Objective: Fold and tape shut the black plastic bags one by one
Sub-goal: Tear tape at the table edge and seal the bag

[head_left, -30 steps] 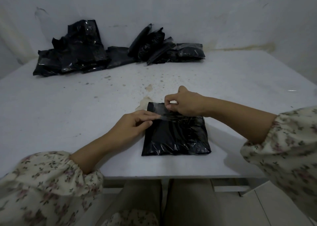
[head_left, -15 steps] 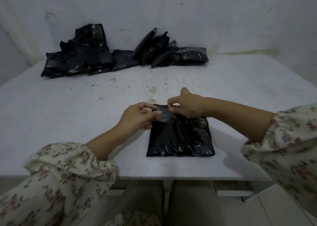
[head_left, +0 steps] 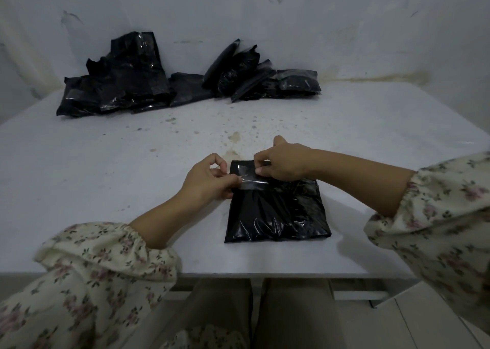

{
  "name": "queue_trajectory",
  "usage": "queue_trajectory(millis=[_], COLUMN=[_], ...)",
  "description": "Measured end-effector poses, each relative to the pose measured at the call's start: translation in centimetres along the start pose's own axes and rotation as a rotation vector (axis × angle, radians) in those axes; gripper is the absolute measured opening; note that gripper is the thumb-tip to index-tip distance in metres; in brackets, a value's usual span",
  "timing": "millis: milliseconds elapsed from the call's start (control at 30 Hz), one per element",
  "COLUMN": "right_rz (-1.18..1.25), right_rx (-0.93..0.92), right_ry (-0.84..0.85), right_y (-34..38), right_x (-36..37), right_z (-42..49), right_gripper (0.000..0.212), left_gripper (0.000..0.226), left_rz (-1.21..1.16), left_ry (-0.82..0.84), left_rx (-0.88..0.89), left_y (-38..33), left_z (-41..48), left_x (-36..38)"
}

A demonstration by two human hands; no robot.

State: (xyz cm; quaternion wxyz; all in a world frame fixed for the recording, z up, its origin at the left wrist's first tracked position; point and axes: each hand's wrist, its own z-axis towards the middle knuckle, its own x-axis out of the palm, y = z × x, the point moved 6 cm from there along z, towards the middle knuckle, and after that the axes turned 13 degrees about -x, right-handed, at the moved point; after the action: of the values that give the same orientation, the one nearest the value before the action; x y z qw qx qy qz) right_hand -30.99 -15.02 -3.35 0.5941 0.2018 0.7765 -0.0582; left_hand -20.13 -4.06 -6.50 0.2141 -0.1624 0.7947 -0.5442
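Status: bag [head_left: 275, 210] is laid flat on table [head_left: 106, 176] at 6 o'clock, close to the near edge, with its far flap folded over. Across the fold, at the bag's 11 o'clock corner, clear tape strip [head_left: 252, 181] is held taut. One end is pinched by left hand [head_left: 209, 181]; the other is pinched by right hand [head_left: 286, 161] at the bag's 12 o'clock edge.

Handling, as judged: thin film, light, limp, glossy, probably slippery. It is likely to be dragged by the tape unless pinned. Hold is best taken on the folded flap, not the loose body. Tape is expected to curl and self-stick if slackened.

Other bags [head_left: 127, 83] are piled at 11–12 o'clock against the wall.
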Motion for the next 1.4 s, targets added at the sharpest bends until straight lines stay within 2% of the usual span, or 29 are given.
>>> queue_trajectory(millis=[200,467,800,933,1133,1233,1400], right_rz=[-0.008,0.145,0.352,0.352,0.359,0.324,0.303], right_rx=[-0.032,-0.041,-0.005,-0.001,0.019,0.032,0.070], right_ry=[0.028,0.023,-0.003,0.018,0.036,0.039,0.017], right_y=[0.0,-0.5,-0.9,-0.6,-0.5,-0.1,0.2], right_x=[-0.1,-0.2,-0.5,-0.8,-1.0,-1.0,-1.0], right_z=[0.2,-0.2,-1.1,-1.1,-0.9,-0.7,-0.3], right_gripper=[0.020,0.017,0.017,0.018,0.022,0.024,0.025], left_gripper=[0.032,0.015,0.020,0.016,0.012,0.012,0.014], left_rz=[-0.026,-0.164,-0.275,-0.142,0.042,0.134,0.498], left_ry=[-0.020,0.064,-0.144,-0.094,-0.119,-0.136,-0.211], left_rx=[-0.043,0.064,-0.016,-0.008,-0.005,0.094,0.373], left_y=[0.1,0.6,0.8,0.7,0.9,0.5,-0.6], left_z=[0.3,-1.1,-1.3,-0.5,0.2,-0.3,-1.4], left_x=[0.0,-0.1,-1.0,-0.7,-0.2,0.1,0.8])
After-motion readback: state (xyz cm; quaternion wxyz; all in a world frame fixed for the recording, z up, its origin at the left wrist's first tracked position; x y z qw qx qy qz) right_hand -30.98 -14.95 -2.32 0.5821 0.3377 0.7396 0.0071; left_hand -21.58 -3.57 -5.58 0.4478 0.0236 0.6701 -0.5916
